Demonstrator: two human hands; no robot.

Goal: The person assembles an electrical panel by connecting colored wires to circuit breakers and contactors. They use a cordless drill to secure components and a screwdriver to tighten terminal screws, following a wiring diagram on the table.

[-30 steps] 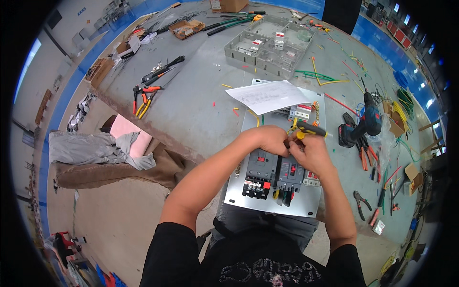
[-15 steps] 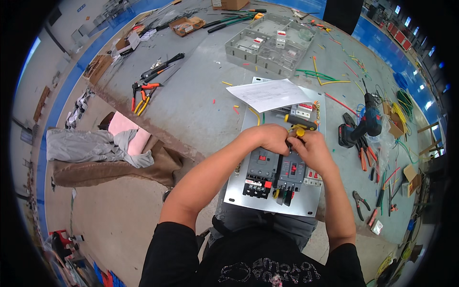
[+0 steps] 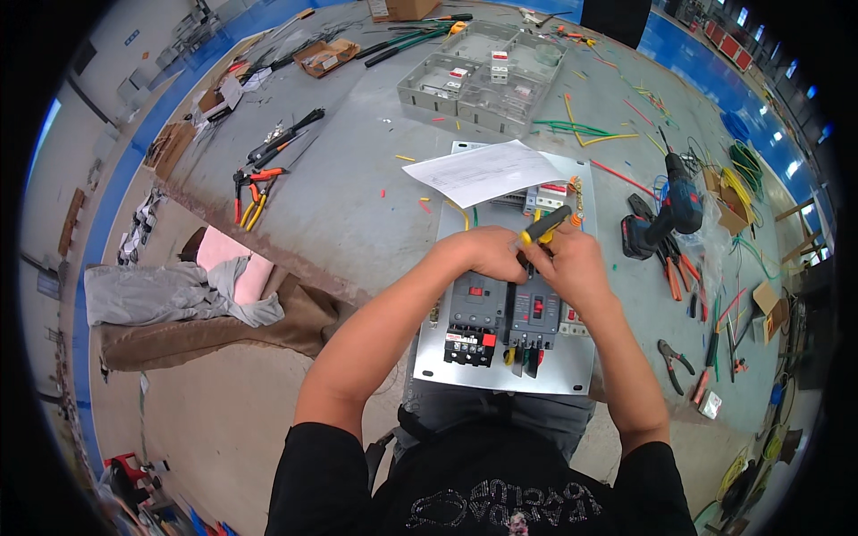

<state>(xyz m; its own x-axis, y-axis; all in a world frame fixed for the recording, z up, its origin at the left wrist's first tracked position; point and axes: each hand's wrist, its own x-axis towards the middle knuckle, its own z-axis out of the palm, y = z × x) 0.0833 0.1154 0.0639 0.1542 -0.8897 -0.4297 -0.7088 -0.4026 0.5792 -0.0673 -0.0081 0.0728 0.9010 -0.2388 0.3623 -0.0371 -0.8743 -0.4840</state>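
At far left, a crumpled grey cloth and a smooth pink cloth drape over a brown, soft-looking padded seat. On the dull grey tabletop, pliers with glossy orange and yellow handles lie near the edge; farther back sits a torn, shallow cardboard tray.

Toward the middle, a flat, shiny metal plate lies at the near table edge, in front of the person and partly under both hands. A boxy grey breaker with a small red switch stands on its left part. Beyond the plate is a translucent, ribbed plastic case, while a slightly curled white paper sheet covers part of the plate's far end. The left hand is curled, its fingertips bunched and partly hidden; I cannot tell what they hold. Just right, a 2nd breaker extends beneath the fingers. The right hand has thumb and fingers drawn narrow, with a thick-handled black-and-yellow tool held slantwise in it.

Farther right come a dark, matte cordless drill, dark-jawed pliers, and a small open cardboard carton.
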